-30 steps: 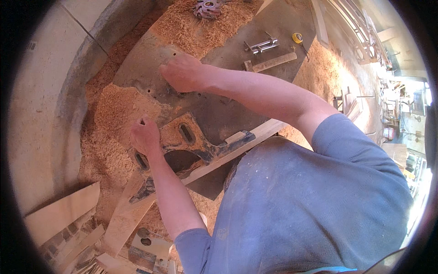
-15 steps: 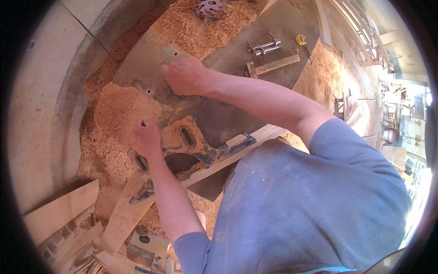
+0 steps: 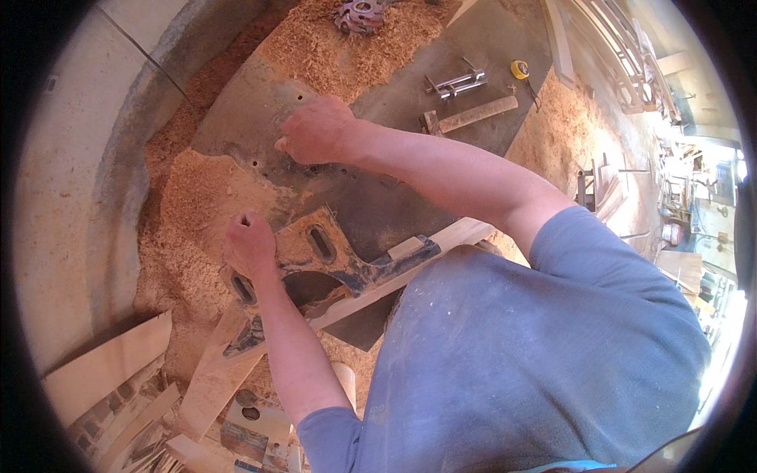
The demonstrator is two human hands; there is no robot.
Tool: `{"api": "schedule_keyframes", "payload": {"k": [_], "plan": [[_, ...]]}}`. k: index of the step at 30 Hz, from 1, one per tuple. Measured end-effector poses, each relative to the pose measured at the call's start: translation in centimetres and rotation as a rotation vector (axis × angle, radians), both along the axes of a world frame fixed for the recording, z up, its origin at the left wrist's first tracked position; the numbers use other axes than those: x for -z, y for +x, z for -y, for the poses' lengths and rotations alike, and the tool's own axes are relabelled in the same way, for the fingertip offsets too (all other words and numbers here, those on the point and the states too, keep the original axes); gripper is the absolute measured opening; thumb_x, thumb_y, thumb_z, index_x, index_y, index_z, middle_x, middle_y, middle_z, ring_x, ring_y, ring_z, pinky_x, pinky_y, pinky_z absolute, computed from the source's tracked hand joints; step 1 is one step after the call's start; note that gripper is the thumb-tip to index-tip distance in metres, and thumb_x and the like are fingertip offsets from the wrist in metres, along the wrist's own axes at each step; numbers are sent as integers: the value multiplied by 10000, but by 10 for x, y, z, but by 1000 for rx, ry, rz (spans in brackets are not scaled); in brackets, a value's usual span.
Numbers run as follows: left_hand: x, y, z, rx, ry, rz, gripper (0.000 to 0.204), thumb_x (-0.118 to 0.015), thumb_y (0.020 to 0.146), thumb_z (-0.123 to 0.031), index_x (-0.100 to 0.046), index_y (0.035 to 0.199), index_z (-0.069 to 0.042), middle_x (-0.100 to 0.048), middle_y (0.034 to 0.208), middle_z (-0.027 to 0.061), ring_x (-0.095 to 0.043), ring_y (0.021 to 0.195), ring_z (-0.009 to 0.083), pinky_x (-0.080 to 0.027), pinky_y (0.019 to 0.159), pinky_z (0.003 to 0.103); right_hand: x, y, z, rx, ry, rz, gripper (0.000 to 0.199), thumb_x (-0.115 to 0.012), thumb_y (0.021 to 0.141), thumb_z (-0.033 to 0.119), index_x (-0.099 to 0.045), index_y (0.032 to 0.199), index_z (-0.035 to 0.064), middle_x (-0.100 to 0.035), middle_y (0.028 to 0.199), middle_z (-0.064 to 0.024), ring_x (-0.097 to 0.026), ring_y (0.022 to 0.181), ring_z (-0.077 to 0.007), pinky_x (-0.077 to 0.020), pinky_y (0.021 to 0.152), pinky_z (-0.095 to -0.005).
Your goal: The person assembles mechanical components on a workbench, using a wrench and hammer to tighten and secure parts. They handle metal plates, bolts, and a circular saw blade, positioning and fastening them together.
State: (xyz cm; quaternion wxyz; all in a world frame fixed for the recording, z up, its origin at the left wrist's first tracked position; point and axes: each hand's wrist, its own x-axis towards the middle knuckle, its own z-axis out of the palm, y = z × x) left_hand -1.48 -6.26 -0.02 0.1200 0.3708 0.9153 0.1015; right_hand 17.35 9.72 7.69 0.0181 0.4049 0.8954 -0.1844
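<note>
On the dark metal machine table (image 3: 378, 213) we've got both hands down in the sawdust (image 3: 205, 197). Compared with a second ago not much moves: our left hand (image 3: 251, 246) sits in the same spot on the slotted bracket (image 3: 315, 248), and our right hand (image 3: 315, 130) is in much the same place further up the table, maybe a touch nearer the left edge. The bracket itself hasn't shifted.

Left hand is curled, fingers together, knuckles up, pressing on the bracket's left end. Right hand is a loose fist resting on the table near some small holes; can't tell if it's pinching anything, the fingertips are tucked under.

Around us: a hammer (image 3: 469, 117) lying up by the far edge, a couple of metal wrenches (image 3: 457, 81) just beyond it, a yellow tape measure (image 3: 520, 69) close to those, and a cutter head (image 3: 359, 14) half buried in shavings at the top. Wood offcuts (image 3: 110, 370) pile up at lower left. Our blue shirt (image 3: 536, 355) blocks the lower right of the table.

The bracket's long axis runs diagonally, lower left up to the right, and a pale wooden strip (image 3: 441, 240) lies along the same line, just beside it.
</note>
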Motion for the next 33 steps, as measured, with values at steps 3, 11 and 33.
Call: {"api": "schedule_keyframes", "payload": {"k": [3, 11, 33], "plan": [[-12, 2, 1, -23, -36, 0, 367, -573, 931, -353, -794, 995, -67, -752, 983, 229, -717, 944, 441, -535, 833, 533, -6, 1, 2, -19, 23, 10, 254, -677, 840, 253, -794, 956, 60, -777, 940, -170, -757, 960, -366, -603, 782, -481], [-8, 1, 0, -5, -30, 17, 378, -563, 938, -357, -786, 985, -55, -757, 974, 223, -714, 945, 442, -528, 830, 532, -7, 0, -3, -35, -17, 17, 247, -677, 842, 252, -777, 935, 47, -776, 931, -161, -760, 927, -364, -600, 752, -483], [-10, 3, -2, -6, -5, 27, 357, -574, 919, -332, -783, 984, -50, -747, 990, 236, -717, 944, 439, -532, 827, 531, 5, 2, -2, -1, 26, -31, 235, -688, 896, 288, -752, 911, 62, -773, 908, -168, -762, 921, -363, -597, 753, -487]]}}
